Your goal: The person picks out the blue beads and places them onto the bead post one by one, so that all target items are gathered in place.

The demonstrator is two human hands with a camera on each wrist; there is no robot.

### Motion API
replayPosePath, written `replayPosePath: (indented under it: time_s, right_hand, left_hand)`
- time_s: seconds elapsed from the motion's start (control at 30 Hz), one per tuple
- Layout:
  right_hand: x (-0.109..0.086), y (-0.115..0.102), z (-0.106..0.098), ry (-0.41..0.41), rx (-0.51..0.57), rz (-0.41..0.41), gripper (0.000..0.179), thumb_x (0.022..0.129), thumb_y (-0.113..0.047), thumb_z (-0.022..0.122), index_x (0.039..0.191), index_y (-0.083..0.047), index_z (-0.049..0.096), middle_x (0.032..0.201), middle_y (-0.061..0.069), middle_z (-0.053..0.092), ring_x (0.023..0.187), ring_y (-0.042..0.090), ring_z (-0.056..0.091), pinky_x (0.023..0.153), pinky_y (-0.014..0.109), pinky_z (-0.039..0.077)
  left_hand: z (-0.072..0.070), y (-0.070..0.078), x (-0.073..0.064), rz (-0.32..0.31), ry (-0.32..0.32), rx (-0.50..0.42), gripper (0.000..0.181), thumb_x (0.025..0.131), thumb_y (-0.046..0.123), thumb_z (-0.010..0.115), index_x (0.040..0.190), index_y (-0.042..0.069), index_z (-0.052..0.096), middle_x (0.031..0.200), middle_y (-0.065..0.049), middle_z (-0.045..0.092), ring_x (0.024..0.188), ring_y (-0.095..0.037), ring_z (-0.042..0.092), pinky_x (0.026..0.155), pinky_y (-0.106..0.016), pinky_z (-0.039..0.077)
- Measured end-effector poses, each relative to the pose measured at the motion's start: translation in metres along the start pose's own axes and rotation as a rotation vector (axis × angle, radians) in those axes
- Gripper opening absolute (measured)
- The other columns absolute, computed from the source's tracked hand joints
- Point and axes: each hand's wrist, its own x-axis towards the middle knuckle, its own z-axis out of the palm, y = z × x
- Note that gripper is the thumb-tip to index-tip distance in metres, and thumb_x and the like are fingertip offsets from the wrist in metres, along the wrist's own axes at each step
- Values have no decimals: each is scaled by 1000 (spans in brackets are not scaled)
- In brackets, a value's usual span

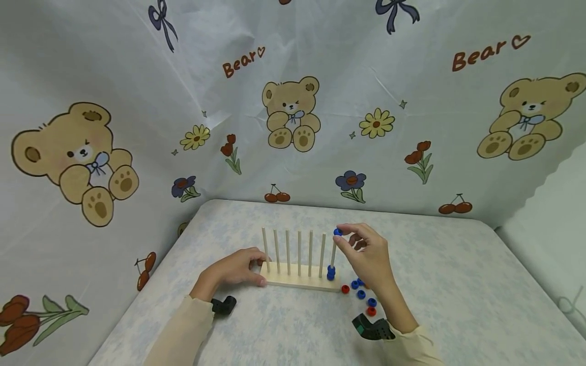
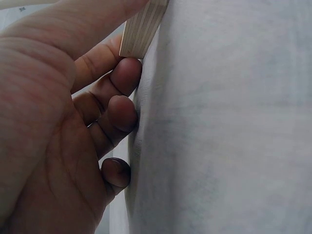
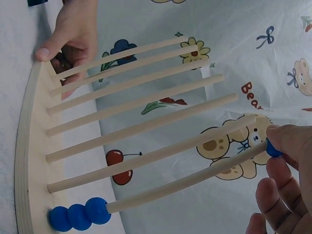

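Peg board (image 1: 293, 280): center, pegs up. Left hand (image 1: 238, 267) grips its left end; keep that firm. Right hand (image 1: 370, 255) pinches a blue bead (image 1: 338, 232) at the tip of the rightmost peg (image 1: 333, 253); keep hole and peg aligned. Three stacked beads (image 3: 80, 217) at its base, loose beads (image 1: 361, 294) just right. Pale mottled tabletop (image 1: 256, 325), bear-print sheet (image 1: 329, 91) behind.
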Motion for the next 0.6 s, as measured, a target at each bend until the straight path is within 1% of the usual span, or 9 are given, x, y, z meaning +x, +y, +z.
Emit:
replayPosePath:
  time_s: [0.23,0.43,0.6]
  right_hand:
    - [0,0,2,-15,13,15,22,88,-17,79,110,-16,75,98,-5,70,74,8,58,69,18,51]
    - [-1,-1,4,-36,-5,34,24,87,-18,80,110,-12,74,98,-5,69,74,8,58,69,21,53]
    - [-3,-1,6,-40,1,51,24,87,-19,80,110,-13,74,99,-6,70,76,9,58,70,21,52]
  left_hand:
    - [0,2,0,-14,-1,-12,45,76,43,87,115,34,69,100,8,59,91,-16,50,80,-33,41]
    - [0,2,0,-5,-4,-9,43,75,43,87,113,34,68,100,5,59,91,-16,49,79,-32,41]
    - [0,0,0,2,-10,7,43,75,46,86,112,34,68,100,6,59,91,-15,49,79,-31,41]
